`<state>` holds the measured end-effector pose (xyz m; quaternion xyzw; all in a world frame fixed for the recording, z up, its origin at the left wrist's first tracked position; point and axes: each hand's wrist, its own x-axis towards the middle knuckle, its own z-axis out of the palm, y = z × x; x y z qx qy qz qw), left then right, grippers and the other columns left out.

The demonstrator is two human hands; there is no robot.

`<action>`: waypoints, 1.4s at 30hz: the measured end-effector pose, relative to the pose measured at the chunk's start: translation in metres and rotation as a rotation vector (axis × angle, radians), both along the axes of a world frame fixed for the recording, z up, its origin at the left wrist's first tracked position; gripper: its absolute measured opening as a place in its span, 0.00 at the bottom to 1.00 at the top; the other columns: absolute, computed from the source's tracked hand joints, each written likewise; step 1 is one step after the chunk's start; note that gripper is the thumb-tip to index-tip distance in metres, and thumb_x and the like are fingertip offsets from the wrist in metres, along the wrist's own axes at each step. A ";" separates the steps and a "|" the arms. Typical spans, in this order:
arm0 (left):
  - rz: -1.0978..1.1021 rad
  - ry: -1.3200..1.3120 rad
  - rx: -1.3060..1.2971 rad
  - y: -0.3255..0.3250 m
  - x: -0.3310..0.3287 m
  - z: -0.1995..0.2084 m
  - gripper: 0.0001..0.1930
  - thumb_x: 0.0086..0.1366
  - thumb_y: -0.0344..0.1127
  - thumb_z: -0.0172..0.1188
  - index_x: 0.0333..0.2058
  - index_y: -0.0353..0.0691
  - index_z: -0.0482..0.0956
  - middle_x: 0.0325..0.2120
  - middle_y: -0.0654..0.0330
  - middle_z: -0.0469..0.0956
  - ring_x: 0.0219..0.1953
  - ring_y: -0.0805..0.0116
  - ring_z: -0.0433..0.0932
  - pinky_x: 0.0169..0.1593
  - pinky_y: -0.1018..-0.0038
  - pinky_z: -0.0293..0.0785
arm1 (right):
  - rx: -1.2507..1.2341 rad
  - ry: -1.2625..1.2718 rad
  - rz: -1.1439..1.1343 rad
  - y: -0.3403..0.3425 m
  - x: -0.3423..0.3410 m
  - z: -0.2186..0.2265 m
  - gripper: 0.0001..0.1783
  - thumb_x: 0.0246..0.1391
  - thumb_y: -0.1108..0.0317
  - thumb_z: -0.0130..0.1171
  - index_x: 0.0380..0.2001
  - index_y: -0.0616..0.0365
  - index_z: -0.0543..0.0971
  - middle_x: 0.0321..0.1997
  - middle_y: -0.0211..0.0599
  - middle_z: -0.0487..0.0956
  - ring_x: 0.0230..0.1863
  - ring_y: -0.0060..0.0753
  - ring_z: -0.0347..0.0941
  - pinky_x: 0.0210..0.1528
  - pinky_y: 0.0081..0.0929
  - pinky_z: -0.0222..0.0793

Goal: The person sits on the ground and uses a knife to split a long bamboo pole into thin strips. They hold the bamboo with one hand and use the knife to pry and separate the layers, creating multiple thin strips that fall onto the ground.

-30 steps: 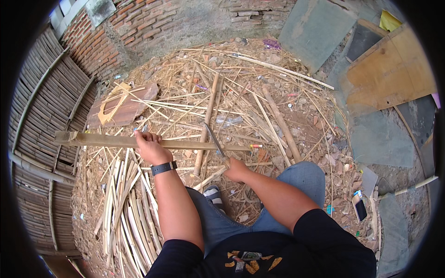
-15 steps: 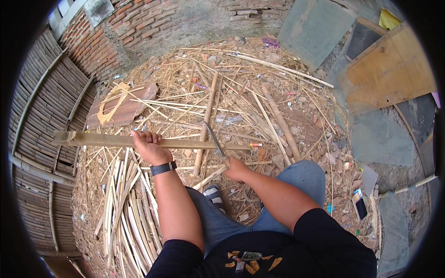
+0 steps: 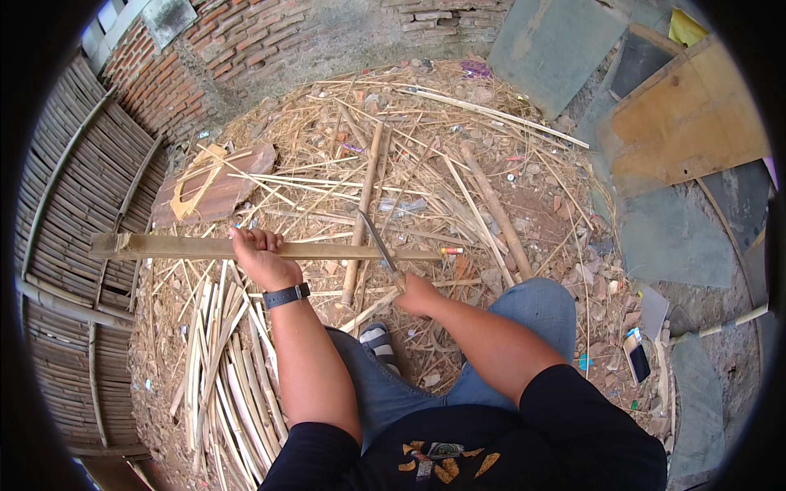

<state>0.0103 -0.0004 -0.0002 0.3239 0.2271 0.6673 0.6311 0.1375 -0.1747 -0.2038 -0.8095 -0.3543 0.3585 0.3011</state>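
My left hand (image 3: 264,255) is closed round a long flat bamboo strip (image 3: 180,246), which lies nearly level across the view. A knob-like joint shows near the strip's left end. My right hand (image 3: 417,295) grips a knife (image 3: 377,242) with a dark, slightly curved blade pointing up and left. The blade crosses the strip right of its middle; whether it bites into the bamboo I cannot tell. My fingers hide most of the knife's handle. A pale stick (image 3: 372,312) slants down-left from beside my right hand; I cannot tell whether it is held.
Split bamboo strips (image 3: 237,385) lie heaped at lower left. Two round poles (image 3: 368,192) (image 3: 494,204) and loose slivers cover the littered ground ahead. A rusty sheet (image 3: 246,176) lies at left. Panels (image 3: 696,114) lean at right, near a phone (image 3: 637,360). Brick and bamboo walls stand around.
The view has shifted very slightly. Both hands keep their grips, and the knife and bamboo strip stay in nearly the same place.
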 end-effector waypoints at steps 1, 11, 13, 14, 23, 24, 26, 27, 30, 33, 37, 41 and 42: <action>0.014 0.002 -0.009 0.001 0.000 -0.001 0.18 0.71 0.51 0.52 0.25 0.49 0.62 0.16 0.70 0.56 0.18 0.77 0.53 0.25 0.78 0.53 | -0.003 0.007 0.000 0.000 0.000 0.002 0.28 0.45 0.63 0.64 0.47 0.70 0.71 0.37 0.58 0.79 0.36 0.50 0.80 0.40 0.40 0.75; 0.064 0.045 -0.046 0.001 0.000 -0.001 0.18 0.70 0.47 0.54 0.24 0.48 0.62 0.16 0.69 0.54 0.19 0.75 0.54 0.26 0.76 0.55 | -0.015 0.039 0.015 -0.003 -0.001 0.008 0.29 0.46 0.61 0.62 0.48 0.70 0.70 0.46 0.63 0.78 0.50 0.58 0.76 0.53 0.44 0.71; 0.066 0.049 -0.049 0.000 0.000 -0.001 0.18 0.70 0.47 0.54 0.24 0.47 0.62 0.16 0.69 0.54 0.19 0.75 0.54 0.26 0.76 0.55 | -0.026 0.032 0.019 -0.002 0.000 0.006 0.29 0.46 0.61 0.62 0.48 0.70 0.70 0.46 0.62 0.78 0.50 0.58 0.76 0.53 0.44 0.71; 0.068 0.050 -0.047 0.000 0.000 -0.001 0.18 0.70 0.47 0.54 0.24 0.47 0.62 0.16 0.69 0.54 0.19 0.75 0.54 0.26 0.76 0.55 | -0.031 0.028 0.021 -0.002 0.000 0.005 0.29 0.46 0.61 0.62 0.48 0.70 0.70 0.45 0.62 0.78 0.50 0.58 0.76 0.52 0.44 0.71; 0.072 0.051 -0.049 0.004 0.000 -0.005 0.18 0.70 0.47 0.54 0.24 0.47 0.62 0.16 0.69 0.54 0.19 0.75 0.54 0.26 0.76 0.56 | -0.043 -0.052 0.050 -0.004 -0.001 0.007 0.30 0.45 0.63 0.63 0.48 0.70 0.69 0.45 0.63 0.78 0.49 0.59 0.76 0.51 0.45 0.72; 0.072 0.053 -0.046 0.005 0.000 -0.006 0.18 0.70 0.47 0.54 0.24 0.47 0.62 0.16 0.69 0.54 0.19 0.75 0.54 0.26 0.76 0.56 | -0.037 -0.057 0.051 -0.005 0.000 0.006 0.30 0.45 0.63 0.63 0.48 0.70 0.69 0.44 0.63 0.78 0.48 0.59 0.76 0.51 0.45 0.72; 0.075 0.059 -0.046 0.005 0.000 -0.006 0.18 0.70 0.47 0.53 0.24 0.47 0.62 0.16 0.69 0.54 0.19 0.75 0.54 0.26 0.76 0.56 | -0.027 -0.067 0.053 -0.005 0.001 0.004 0.30 0.45 0.63 0.63 0.48 0.71 0.68 0.44 0.64 0.78 0.48 0.59 0.77 0.51 0.45 0.72; 0.077 0.062 -0.046 0.004 0.000 -0.006 0.18 0.70 0.47 0.53 0.24 0.47 0.62 0.16 0.69 0.54 0.19 0.75 0.54 0.26 0.76 0.56 | -0.027 -0.067 0.052 -0.005 0.000 0.004 0.30 0.45 0.63 0.62 0.49 0.71 0.68 0.44 0.64 0.78 0.48 0.59 0.77 0.51 0.45 0.72; 0.077 0.074 -0.044 0.003 0.001 -0.005 0.18 0.70 0.47 0.53 0.24 0.47 0.62 0.16 0.69 0.55 0.19 0.75 0.54 0.26 0.76 0.56 | -0.029 -0.062 0.050 -0.005 0.000 0.005 0.30 0.45 0.63 0.62 0.49 0.71 0.68 0.44 0.64 0.78 0.48 0.60 0.77 0.51 0.44 0.72; 0.088 0.070 -0.051 0.002 0.001 -0.004 0.18 0.71 0.47 0.52 0.24 0.47 0.62 0.16 0.69 0.55 0.19 0.75 0.54 0.27 0.75 0.56 | -0.034 -0.059 0.055 -0.005 0.001 0.005 0.30 0.45 0.63 0.62 0.49 0.71 0.68 0.44 0.64 0.78 0.48 0.60 0.76 0.51 0.44 0.72; 0.093 0.067 -0.063 0.000 0.003 -0.002 0.20 0.70 0.47 0.53 0.21 0.49 0.62 0.15 0.69 0.57 0.19 0.77 0.55 0.26 0.77 0.55 | -0.038 -0.074 0.058 -0.004 0.001 0.003 0.30 0.45 0.63 0.62 0.49 0.71 0.68 0.44 0.64 0.78 0.48 0.59 0.76 0.51 0.44 0.72; 0.105 0.079 -0.053 0.001 0.001 -0.003 0.19 0.70 0.47 0.54 0.22 0.48 0.63 0.15 0.69 0.56 0.19 0.76 0.56 0.26 0.76 0.56 | -0.047 -0.065 0.066 -0.004 0.001 0.012 0.30 0.45 0.63 0.62 0.48 0.71 0.68 0.44 0.64 0.78 0.49 0.59 0.76 0.52 0.44 0.72; 0.099 0.073 -0.053 0.001 0.002 -0.004 0.19 0.70 0.47 0.54 0.22 0.48 0.62 0.16 0.69 0.57 0.19 0.76 0.56 0.26 0.76 0.56 | -0.045 -0.067 0.059 -0.005 0.002 0.011 0.30 0.45 0.64 0.62 0.48 0.71 0.68 0.44 0.63 0.78 0.49 0.58 0.76 0.52 0.44 0.72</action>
